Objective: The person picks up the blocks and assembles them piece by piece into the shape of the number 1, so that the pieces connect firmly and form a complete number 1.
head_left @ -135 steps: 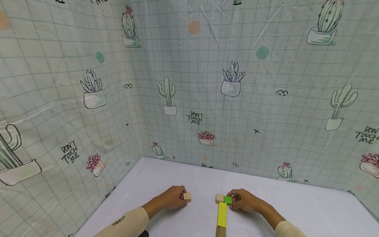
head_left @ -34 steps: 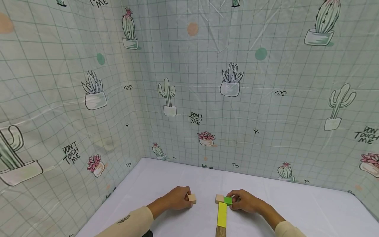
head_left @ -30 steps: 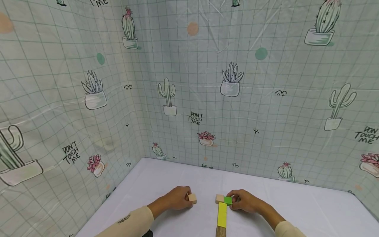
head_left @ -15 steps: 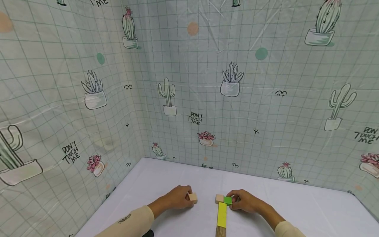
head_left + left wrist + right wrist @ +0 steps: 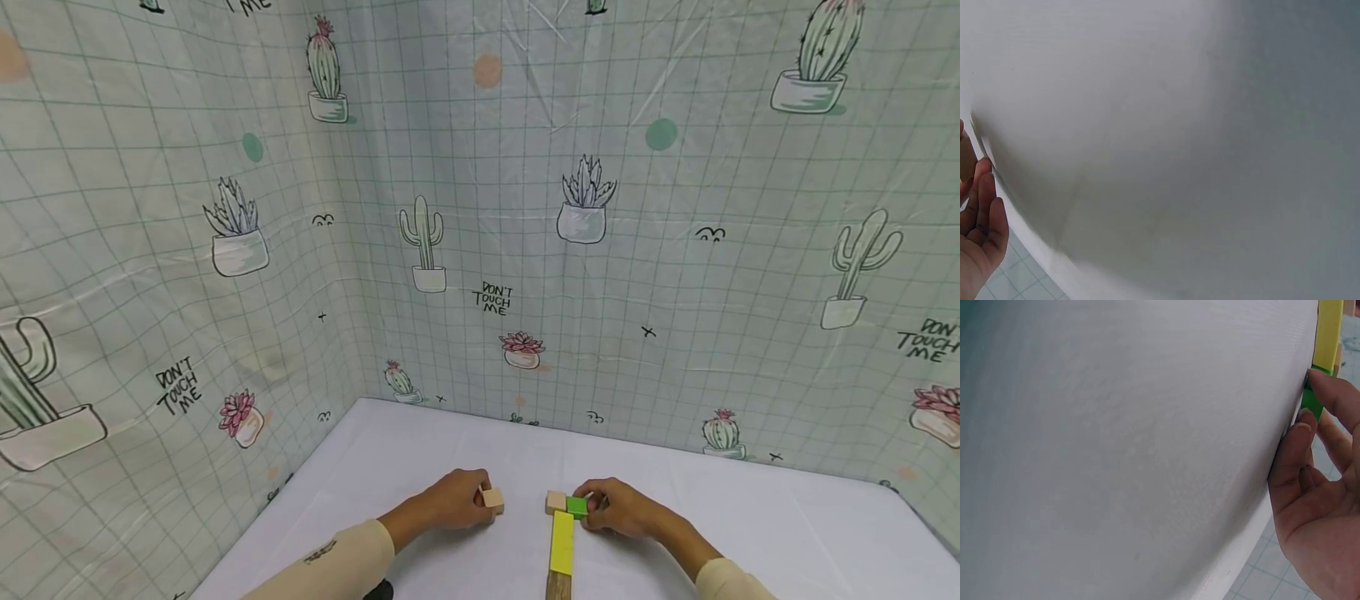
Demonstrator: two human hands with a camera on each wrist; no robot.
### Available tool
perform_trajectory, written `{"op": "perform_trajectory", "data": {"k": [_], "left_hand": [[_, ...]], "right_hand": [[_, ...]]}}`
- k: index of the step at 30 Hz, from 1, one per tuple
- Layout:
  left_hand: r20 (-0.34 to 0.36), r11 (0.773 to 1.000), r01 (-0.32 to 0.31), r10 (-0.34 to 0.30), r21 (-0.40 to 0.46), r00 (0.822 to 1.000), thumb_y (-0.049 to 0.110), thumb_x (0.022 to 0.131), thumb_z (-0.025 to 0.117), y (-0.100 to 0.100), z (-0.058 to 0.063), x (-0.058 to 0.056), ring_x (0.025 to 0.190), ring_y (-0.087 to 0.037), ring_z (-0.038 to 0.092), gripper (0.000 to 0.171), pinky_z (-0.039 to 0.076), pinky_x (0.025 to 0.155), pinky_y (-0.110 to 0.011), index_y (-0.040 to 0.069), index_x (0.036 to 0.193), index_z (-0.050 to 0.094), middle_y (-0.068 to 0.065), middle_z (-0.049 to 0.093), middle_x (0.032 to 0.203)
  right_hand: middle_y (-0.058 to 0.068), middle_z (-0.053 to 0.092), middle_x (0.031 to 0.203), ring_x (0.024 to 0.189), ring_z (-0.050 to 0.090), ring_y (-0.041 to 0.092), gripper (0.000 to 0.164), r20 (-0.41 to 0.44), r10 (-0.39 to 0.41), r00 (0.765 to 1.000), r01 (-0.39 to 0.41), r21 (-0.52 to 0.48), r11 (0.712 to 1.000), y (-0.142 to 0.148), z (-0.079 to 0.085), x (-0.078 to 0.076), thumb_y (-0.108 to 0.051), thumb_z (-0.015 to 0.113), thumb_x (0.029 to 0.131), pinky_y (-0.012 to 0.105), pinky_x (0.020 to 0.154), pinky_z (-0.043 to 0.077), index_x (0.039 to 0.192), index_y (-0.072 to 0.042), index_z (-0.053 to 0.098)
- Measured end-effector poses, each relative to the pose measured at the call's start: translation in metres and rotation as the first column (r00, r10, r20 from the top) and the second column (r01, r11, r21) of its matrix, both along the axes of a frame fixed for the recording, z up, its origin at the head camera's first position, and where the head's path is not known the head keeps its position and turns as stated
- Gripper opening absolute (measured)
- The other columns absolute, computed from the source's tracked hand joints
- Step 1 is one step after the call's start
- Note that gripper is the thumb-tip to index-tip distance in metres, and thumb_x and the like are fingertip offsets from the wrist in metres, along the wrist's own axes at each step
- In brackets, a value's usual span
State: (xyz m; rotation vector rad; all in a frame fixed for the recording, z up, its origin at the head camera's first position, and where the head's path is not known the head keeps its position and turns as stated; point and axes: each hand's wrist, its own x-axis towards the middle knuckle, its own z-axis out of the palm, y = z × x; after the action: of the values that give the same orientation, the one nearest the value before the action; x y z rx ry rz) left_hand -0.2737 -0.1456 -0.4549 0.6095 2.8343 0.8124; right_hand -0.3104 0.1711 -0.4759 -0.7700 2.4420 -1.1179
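My left hand (image 5: 459,498) pinches a plain wooden cube (image 5: 492,500) on the white table, left of the other blocks. In the left wrist view only part of this hand (image 5: 984,231) shows at the left edge. My right hand (image 5: 618,508) pinches a green cube (image 5: 576,507) between thumb and fingers. A second plain wooden cube (image 5: 556,502) sits against the green one's left side. Directly in front of these two lies a long yellow block (image 5: 562,542), in line with a brown wooden block (image 5: 558,586) cut off by the frame's bottom.
The white tabletop (image 5: 720,517) meets a curtain (image 5: 480,350) printed with cacti at the back and on the left. A small dark object (image 5: 381,591) shows beside the left sleeve at the bottom edge.
My left hand has slid to the right with its wooden cube, nearer to the row of blocks. The right hand and the blocks beside it look unmoved.
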Motion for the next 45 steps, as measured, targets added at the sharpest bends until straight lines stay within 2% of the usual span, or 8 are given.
{"op": "perform_trajectory", "data": {"k": [9,16,31,45], "left_hand": [[-0.01,1.0,0.01,-0.01,-0.014,1.0,0.019,0.088,0.075,0.003,-0.001,-0.001,0.066,-0.003,0.048,0.02,0.042,0.06,-0.019,0.01,0.1,0.062,0.008,0.054,0.075],[0.013,0.999,-0.007,0.008,-0.035,1.0,0.021,0.089,0.074,0.009,0.001,-0.001,0.068,-0.004,0.049,0.022,0.043,0.062,-0.02,0.01,0.102,0.061,0.007,0.055,0.076],[-0.028,0.999,0.034,-0.035,-0.03,0.999,0.018,0.088,0.074,0.016,0.003,0.001,0.062,-0.002,0.045,0.019,0.039,0.056,-0.018,0.008,0.098,0.061,0.008,0.052,0.07],[-0.009,0.999,0.012,-0.012,-0.046,1.0,0.02,0.088,0.075,0.021,0.005,0.001,0.065,-0.003,0.047,0.022,0.041,0.059,-0.02,0.009,0.101,0.061,0.008,0.054,0.074]], "right_hand": [[0.003,0.056,0.088,0.081,0.051,0.017,0.031,-0.008,0.009,1.0,-0.009,-0.003,1.0,0.0,-0.001,0.0,-0.009,0.073,0.088,0.024,0.065,0.043,0.118,-0.002,0.065],[0.002,0.057,0.087,0.08,0.051,0.016,0.031,-0.015,0.01,1.0,-0.01,0.0,1.0,0.0,0.0,-0.001,-0.009,0.073,0.088,0.024,0.065,0.043,0.118,-0.002,0.066],[0.002,0.057,0.087,0.08,0.051,0.016,0.031,-0.017,0.007,1.0,-0.007,0.001,1.0,0.0,0.0,0.0,-0.009,0.074,0.088,0.024,0.065,0.043,0.117,-0.003,0.066],[0.002,0.056,0.087,0.079,0.051,0.015,0.033,-0.013,0.012,1.0,-0.012,-0.003,1.0,0.0,-0.001,-0.001,-0.01,0.074,0.088,0.024,0.065,0.042,0.119,-0.002,0.066]]}}
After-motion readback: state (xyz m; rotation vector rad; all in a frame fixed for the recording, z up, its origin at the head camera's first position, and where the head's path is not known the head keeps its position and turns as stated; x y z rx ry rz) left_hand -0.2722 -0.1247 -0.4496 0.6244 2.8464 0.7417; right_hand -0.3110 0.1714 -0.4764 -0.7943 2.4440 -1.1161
